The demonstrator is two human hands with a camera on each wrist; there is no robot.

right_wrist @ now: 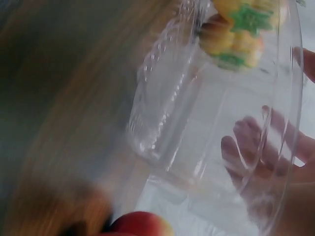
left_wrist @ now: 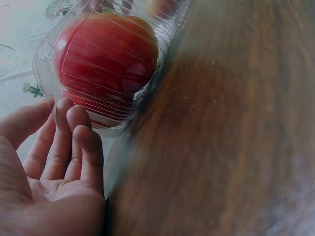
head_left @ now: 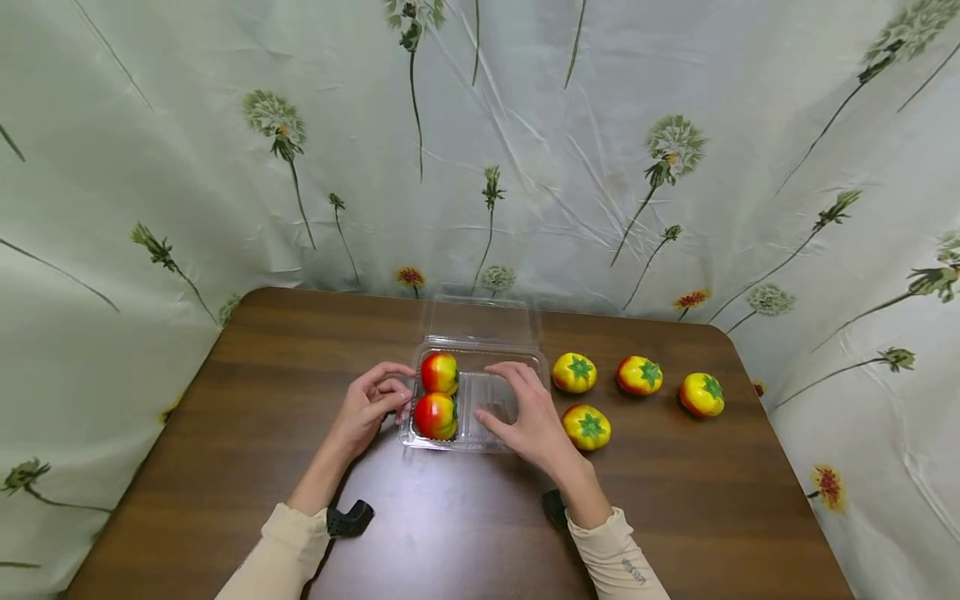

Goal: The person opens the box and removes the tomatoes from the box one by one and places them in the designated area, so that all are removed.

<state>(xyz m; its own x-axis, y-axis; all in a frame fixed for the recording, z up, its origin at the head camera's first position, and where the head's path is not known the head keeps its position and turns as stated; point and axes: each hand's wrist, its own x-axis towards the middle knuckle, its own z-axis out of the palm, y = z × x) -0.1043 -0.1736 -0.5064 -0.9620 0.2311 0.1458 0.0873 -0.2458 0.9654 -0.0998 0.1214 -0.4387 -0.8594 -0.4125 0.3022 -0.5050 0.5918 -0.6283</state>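
Note:
A clear plastic clamshell container lies on the table, its lid folded back away from me. Two red and yellow persimmon-like fruits, a far one and a near one, lie in its left half. My left hand pinches the left rim of the container; the left wrist view shows the thumb and fingertips at the edge. Above the right half is my right hand, thumb and fingers spread apart and holding nothing. Through the clear plastic the right wrist view shows its fingers, blurred.
Right of the container sit several similar fruits with green tops: two close by, one far and one near, then another and a rightmost one. A flowered curtain hangs behind the brown table.

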